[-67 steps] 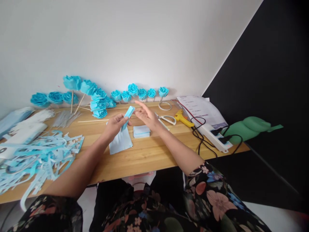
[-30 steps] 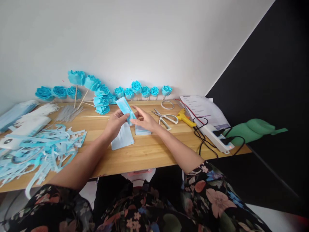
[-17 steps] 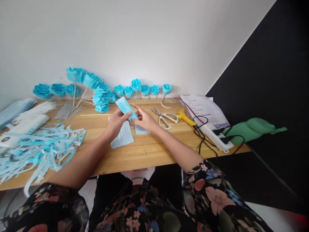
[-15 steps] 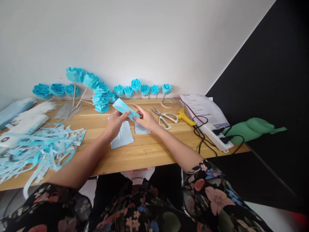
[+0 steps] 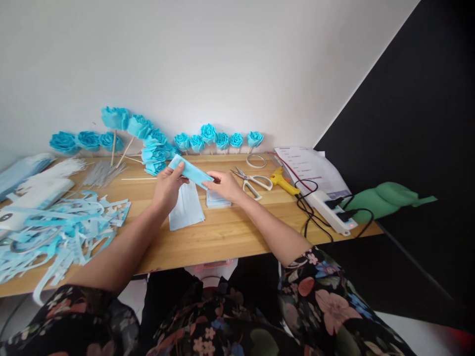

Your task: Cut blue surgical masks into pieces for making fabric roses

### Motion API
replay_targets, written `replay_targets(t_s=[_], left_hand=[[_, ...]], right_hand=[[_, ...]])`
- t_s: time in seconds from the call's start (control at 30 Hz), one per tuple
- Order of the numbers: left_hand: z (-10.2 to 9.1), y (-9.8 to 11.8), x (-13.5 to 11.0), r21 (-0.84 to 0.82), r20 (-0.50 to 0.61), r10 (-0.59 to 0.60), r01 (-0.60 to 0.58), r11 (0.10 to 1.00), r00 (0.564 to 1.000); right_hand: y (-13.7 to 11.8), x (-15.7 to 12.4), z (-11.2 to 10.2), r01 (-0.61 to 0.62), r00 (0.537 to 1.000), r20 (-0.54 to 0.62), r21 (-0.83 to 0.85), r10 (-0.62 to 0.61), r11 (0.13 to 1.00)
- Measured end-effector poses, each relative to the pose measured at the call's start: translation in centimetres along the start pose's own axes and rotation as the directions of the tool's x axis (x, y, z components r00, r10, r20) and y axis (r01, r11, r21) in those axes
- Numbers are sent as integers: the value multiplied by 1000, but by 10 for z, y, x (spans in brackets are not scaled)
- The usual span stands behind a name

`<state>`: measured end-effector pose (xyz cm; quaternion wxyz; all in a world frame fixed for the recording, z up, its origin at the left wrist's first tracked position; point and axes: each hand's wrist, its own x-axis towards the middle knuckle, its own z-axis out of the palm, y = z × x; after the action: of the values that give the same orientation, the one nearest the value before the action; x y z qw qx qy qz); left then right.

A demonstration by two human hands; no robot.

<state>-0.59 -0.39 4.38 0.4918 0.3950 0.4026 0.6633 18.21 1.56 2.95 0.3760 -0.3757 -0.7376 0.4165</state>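
Between my hands, above the table, is a folded light-blue fabric strip [image 5: 192, 171], tilted down to the right. My left hand [image 5: 169, 185] pinches its left end, the thumb lying on top. At the lower right end, my right hand [image 5: 224, 186] grips it between thumb and fingers. Beneath my hands a pale blue pleated sheet [image 5: 185, 210] lies flat on the table. A small stack of similar pieces [image 5: 218, 200] sits just right of it, partly covered by my right hand.
White-handled scissors [image 5: 252, 181], a tape roll [image 5: 256, 160] and a yellow glue gun [image 5: 284, 181] lie to the right, near a power strip [image 5: 332, 212] with black cables. Blue fabric flowers [image 5: 208, 133] line the wall. Cut strips [image 5: 79, 225] heap up on the left.
My left hand has shifted left to the strip's end. My right forefinger, raised before, has come down, and the strip now lies straighter between both hands.
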Motion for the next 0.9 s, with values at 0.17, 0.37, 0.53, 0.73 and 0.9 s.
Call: replay_targets(t_s=[0.17,0.37,0.53,0.73,0.9], left_hand=[[-1,0,2,-21,1,-23,23,1000,1000],[-5,-4,8,-118,-6,-59,57,991,998],[-5,-4,10,-244,45,-115,123,962,992],[1,-3,-2,-143,196,-253,283,948,947],[2,-8,-6,-158,203,-287,321,934,936]], right_hand=[[3,2,-1,-3,1000,-7,26,3,1000],[0,0,-3,2,1000,-28,16,-2,1000],[-4,-2,0,22,999,-38,-30,-24,999],[-3,-2,-1,45,994,-96,-29,-48,999],[-3,-1,-2,59,991,-120,-52,-65,997]])
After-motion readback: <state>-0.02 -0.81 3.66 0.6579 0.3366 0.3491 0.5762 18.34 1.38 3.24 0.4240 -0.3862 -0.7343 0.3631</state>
